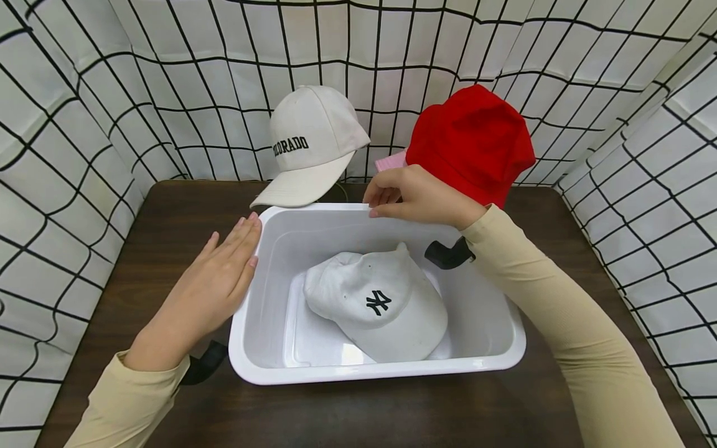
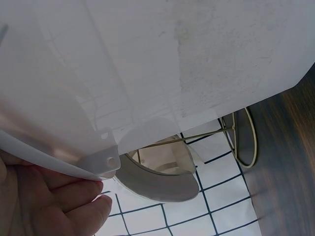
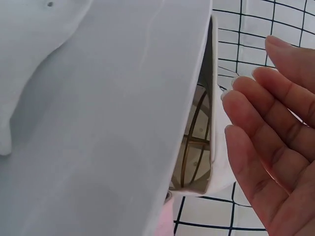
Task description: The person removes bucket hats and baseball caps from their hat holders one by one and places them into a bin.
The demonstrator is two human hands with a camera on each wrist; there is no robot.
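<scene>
White bin (image 1: 370,372) is set on the tabletop, squarely before the person, and a white cap (image 1: 358,280) with a dark monogram is held inside it, brim turned toward the near right corner. The left rim is touched by the left hand (image 1: 210,286), whose fingers are laid nearly straight along it; nothing is gripped. The right hand (image 1: 420,196) is poised at the back rim with fingers loosely bent and nothing grasped; in the right wrist view they are seen apart from the rim, near the hats behind.

The step in hand is judged to be the steadying or squaring of the bin; whether the rim or a hat is meant by the right hand cannot be told. For a next move, the right fingers would need to be closed on whichever is chosen, with the bin kept braced at the left.

Behind the bin, a cream cap (image 1: 319,127) with dark lettering is propped over a brown wire frame (image 3: 197,142). Farther right, a red hat (image 1: 470,143) is seen, with a pink item (image 1: 392,160) partly hidden by it. Dark wood grain is shown by the tabletop (image 1: 358,417), and the space is enclosed by white walls (image 1: 185,81) crossed with black grid lines.
</scene>
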